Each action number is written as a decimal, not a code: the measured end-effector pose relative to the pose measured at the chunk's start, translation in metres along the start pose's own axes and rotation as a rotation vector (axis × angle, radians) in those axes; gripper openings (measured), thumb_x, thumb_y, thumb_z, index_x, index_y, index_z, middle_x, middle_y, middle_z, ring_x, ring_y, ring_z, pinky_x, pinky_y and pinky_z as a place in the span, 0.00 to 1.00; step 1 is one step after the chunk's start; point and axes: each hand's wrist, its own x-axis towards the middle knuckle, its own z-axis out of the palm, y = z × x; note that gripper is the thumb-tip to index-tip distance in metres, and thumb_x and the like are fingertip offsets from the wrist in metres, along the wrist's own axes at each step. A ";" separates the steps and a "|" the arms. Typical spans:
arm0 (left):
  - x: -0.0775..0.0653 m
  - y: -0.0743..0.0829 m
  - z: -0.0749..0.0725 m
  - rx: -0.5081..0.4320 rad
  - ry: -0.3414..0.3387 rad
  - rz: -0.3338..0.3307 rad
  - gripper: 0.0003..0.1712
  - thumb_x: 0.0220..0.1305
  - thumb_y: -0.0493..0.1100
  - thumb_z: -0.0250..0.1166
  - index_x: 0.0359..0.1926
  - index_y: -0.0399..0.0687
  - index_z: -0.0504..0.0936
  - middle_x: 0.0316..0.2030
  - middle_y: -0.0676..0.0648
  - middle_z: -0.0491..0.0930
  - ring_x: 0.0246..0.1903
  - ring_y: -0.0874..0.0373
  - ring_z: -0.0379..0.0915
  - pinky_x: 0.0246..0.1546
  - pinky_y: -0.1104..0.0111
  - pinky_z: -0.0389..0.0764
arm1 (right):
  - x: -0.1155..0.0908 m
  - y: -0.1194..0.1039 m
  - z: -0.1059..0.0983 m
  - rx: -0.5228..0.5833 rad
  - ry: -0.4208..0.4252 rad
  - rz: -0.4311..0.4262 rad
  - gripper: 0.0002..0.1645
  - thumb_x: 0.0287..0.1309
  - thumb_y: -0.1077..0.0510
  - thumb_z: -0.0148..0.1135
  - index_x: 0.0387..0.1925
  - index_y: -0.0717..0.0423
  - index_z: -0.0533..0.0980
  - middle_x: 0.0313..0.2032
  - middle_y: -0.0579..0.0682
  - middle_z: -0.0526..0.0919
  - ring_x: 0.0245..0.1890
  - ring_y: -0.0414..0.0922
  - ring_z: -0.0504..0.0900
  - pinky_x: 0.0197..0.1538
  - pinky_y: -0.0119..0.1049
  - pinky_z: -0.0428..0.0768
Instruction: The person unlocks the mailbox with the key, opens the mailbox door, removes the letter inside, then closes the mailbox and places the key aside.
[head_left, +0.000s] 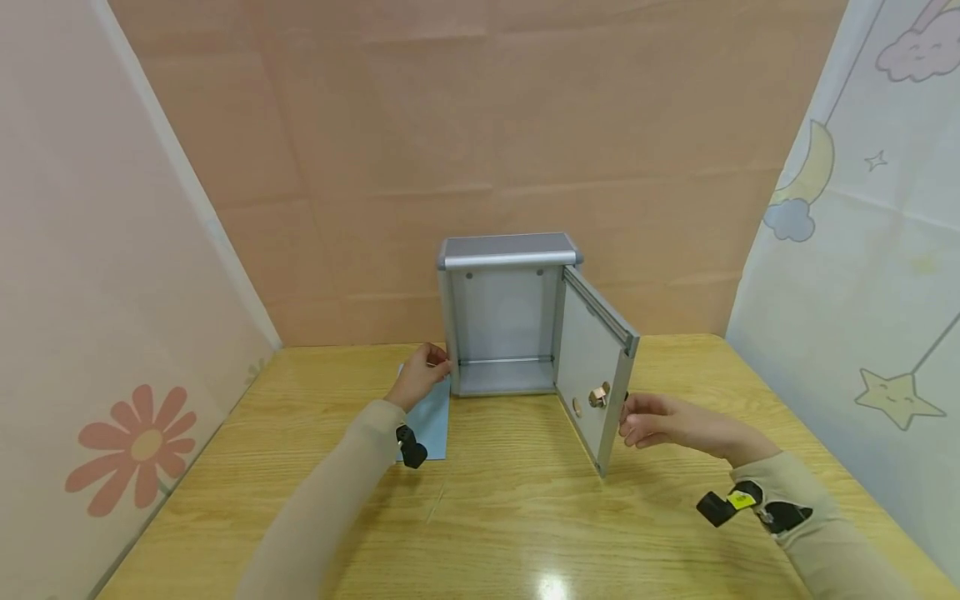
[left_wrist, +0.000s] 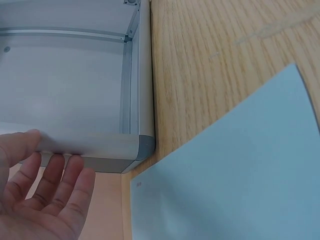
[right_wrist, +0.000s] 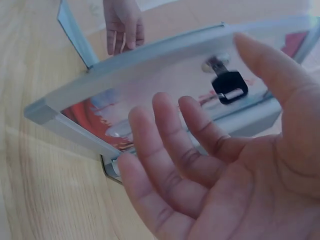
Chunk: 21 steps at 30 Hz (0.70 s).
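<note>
A silver metal mailbox (head_left: 506,312) stands upright, its door (head_left: 592,358) swung out to the right. My left hand (head_left: 422,373) holds the box's left side wall. In the left wrist view, the thumb of the left hand (left_wrist: 42,190) lies on the front edge and its fingertips meet the outer side. My right hand (head_left: 663,423) is at the door's outer face, fingers loosely bent. A black-headed key (right_wrist: 230,87) sits in the door lock, close to the right hand (right_wrist: 200,170). Whether the thumb touches the door frame, I cannot tell.
A light blue sheet (head_left: 430,421) lies on the wooden table (head_left: 495,517) left of the box, below the left forearm. A brass-coloured lock cam (head_left: 598,395) sticks out from the door's inner face. Patterned cloth walls (head_left: 847,275) border the table.
</note>
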 end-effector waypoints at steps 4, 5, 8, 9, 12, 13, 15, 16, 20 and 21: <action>-0.003 0.001 0.000 0.004 0.008 0.031 0.13 0.69 0.42 0.59 0.47 0.37 0.71 0.40 0.41 0.76 0.41 0.51 0.77 0.45 0.60 0.81 | 0.000 0.002 -0.007 0.047 0.026 -0.008 0.22 0.77 0.50 0.35 0.51 0.65 0.66 0.47 0.59 0.75 0.46 0.44 0.81 0.53 0.38 0.80; -0.003 0.001 0.000 0.006 0.010 0.033 0.13 0.69 0.42 0.59 0.46 0.37 0.71 0.40 0.41 0.76 0.40 0.52 0.77 0.44 0.62 0.81 | 0.001 0.002 -0.008 0.056 0.037 -0.003 0.23 0.78 0.49 0.34 0.50 0.64 0.67 0.47 0.58 0.75 0.46 0.44 0.81 0.53 0.38 0.80; -0.002 0.002 0.000 0.011 0.013 0.008 0.13 0.69 0.42 0.60 0.47 0.37 0.71 0.41 0.41 0.76 0.41 0.51 0.77 0.45 0.62 0.81 | 0.003 0.001 -0.009 0.067 0.062 0.010 0.26 0.77 0.46 0.33 0.50 0.64 0.68 0.48 0.58 0.76 0.46 0.43 0.81 0.54 0.37 0.79; -0.001 0.002 0.001 0.007 0.011 -0.008 0.13 0.69 0.41 0.60 0.48 0.38 0.71 0.42 0.41 0.76 0.42 0.51 0.77 0.47 0.61 0.80 | 0.004 0.001 -0.008 0.068 0.069 0.012 0.25 0.77 0.46 0.34 0.50 0.63 0.68 0.47 0.57 0.76 0.46 0.43 0.81 0.53 0.37 0.79; 0.000 0.002 0.001 0.008 0.008 -0.025 0.13 0.69 0.41 0.60 0.49 0.37 0.71 0.43 0.40 0.76 0.44 0.48 0.77 0.49 0.58 0.80 | 0.006 0.000 -0.008 0.076 0.090 0.016 0.23 0.77 0.47 0.35 0.51 0.61 0.68 0.46 0.53 0.77 0.47 0.45 0.81 0.53 0.36 0.79; 0.001 0.002 0.002 0.006 0.007 -0.024 0.13 0.69 0.40 0.59 0.49 0.36 0.71 0.43 0.39 0.76 0.44 0.48 0.77 0.49 0.57 0.80 | 0.006 -0.001 -0.007 0.080 0.095 0.015 0.23 0.77 0.47 0.36 0.51 0.61 0.68 0.46 0.53 0.77 0.46 0.45 0.81 0.53 0.36 0.80; 0.001 0.002 0.002 0.008 0.009 -0.018 0.13 0.69 0.40 0.59 0.48 0.36 0.71 0.43 0.39 0.76 0.43 0.48 0.77 0.49 0.56 0.79 | 0.008 -0.001 -0.006 0.093 0.103 0.019 0.22 0.77 0.47 0.37 0.51 0.61 0.68 0.46 0.53 0.77 0.46 0.46 0.81 0.52 0.36 0.80; 0.000 0.002 0.002 0.007 0.011 -0.019 0.13 0.69 0.40 0.59 0.48 0.36 0.71 0.43 0.40 0.76 0.43 0.49 0.77 0.49 0.56 0.80 | 0.009 -0.002 -0.005 0.096 0.104 0.021 0.22 0.77 0.47 0.38 0.51 0.61 0.68 0.46 0.54 0.76 0.45 0.45 0.81 0.52 0.37 0.80; 0.000 0.002 0.002 0.019 0.020 -0.022 0.13 0.69 0.41 0.60 0.48 0.36 0.71 0.42 0.40 0.76 0.41 0.49 0.77 0.47 0.57 0.80 | 0.013 -0.005 -0.001 0.097 0.111 0.033 0.25 0.76 0.48 0.40 0.55 0.67 0.65 0.47 0.57 0.75 0.45 0.44 0.81 0.53 0.37 0.80; 0.000 0.003 0.002 0.016 0.019 -0.025 0.13 0.69 0.41 0.60 0.48 0.36 0.71 0.42 0.40 0.76 0.42 0.48 0.77 0.48 0.56 0.80 | 0.014 -0.006 0.000 0.097 0.107 0.033 0.25 0.76 0.49 0.40 0.55 0.68 0.65 0.47 0.57 0.75 0.45 0.44 0.81 0.53 0.38 0.80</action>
